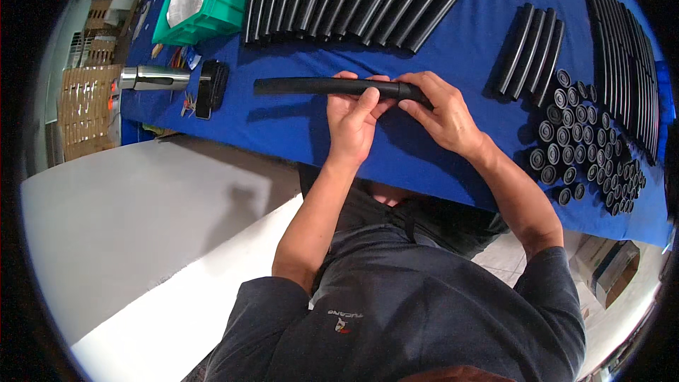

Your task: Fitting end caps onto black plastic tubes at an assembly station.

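A black tube (293, 85) lies level across both my hands above the blue cloth. My left hand (356, 114) holds it around its middle, palm up, with the thumb over the top. Around the tube's right end my right hand (445, 110) is closed, fingers on top and thumb below. A ring-like seam shows on the tube beside the right fingers. That right tip is mostly hidden by my hand.
Black tubes (353, 0) lie in a row at the back, a few shorter ones (532, 49) to the right. Several round black caps (566, 134) are spread right, beside thin black strips (622, 64). A green crate (219, 7), steel flask (159, 78) and black phone-like object (210, 90) stand left.
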Tool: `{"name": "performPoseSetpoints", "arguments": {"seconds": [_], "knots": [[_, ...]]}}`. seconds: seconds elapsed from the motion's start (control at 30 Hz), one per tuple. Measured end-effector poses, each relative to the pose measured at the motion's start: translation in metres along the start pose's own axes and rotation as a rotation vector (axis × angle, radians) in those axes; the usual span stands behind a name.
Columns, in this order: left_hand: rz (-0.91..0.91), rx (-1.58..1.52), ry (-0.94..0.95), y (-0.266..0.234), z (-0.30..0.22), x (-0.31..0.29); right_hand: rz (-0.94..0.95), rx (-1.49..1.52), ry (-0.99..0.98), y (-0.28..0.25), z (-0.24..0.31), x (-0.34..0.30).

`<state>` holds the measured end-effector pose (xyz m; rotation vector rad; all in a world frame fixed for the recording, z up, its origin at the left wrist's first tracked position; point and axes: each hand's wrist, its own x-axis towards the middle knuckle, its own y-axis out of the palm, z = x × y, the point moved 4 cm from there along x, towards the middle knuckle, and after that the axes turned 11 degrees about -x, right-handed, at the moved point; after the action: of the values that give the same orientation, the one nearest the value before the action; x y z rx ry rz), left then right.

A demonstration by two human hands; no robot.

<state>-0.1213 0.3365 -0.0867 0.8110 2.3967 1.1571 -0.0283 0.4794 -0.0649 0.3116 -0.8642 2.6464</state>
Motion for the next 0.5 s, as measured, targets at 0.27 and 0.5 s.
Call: {"name": "performPoseSetpoints", "arguments": {"seconds": [0.27,0.5], "knots": [[-0.046,0.037,0.006,-0.005,0.003,-0.001,-0.010,0.003,-0.027,-0.001,0.007,0.000],[-0.067,-0.044,-0.010,-0.008,0.001,0.002,-0.015,-0.025,-0.074,-0.004,0.009,0.003]]}}
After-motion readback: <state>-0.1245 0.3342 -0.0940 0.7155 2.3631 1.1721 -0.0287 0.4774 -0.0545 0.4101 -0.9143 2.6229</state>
